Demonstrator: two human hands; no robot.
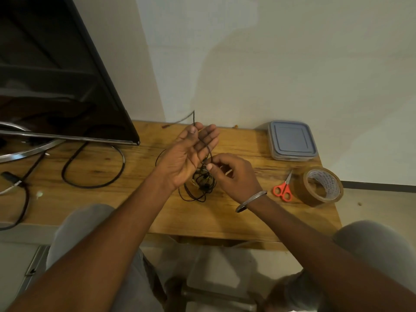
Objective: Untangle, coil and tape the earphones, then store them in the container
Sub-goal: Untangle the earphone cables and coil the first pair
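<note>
A living room in a home, by the look of it: a big flat-screen television (56, 70) is standing on a plain wooden table (90, 199) pushed against a bare cream wall (292, 64). Its black cables (94, 167) are trailing loose across the tabletop (nothing tidy or office-like about them), and a tiled floor (382, 199) is showing beside the table.

Black tangled earphone cable (199, 183); orange-handled steel scissors (283, 190). Brown packing-tape roll (323, 186), white printed core. Grey-lidded clear plastic container (292, 140); honey-brown grained wooden table (135, 199).
</note>
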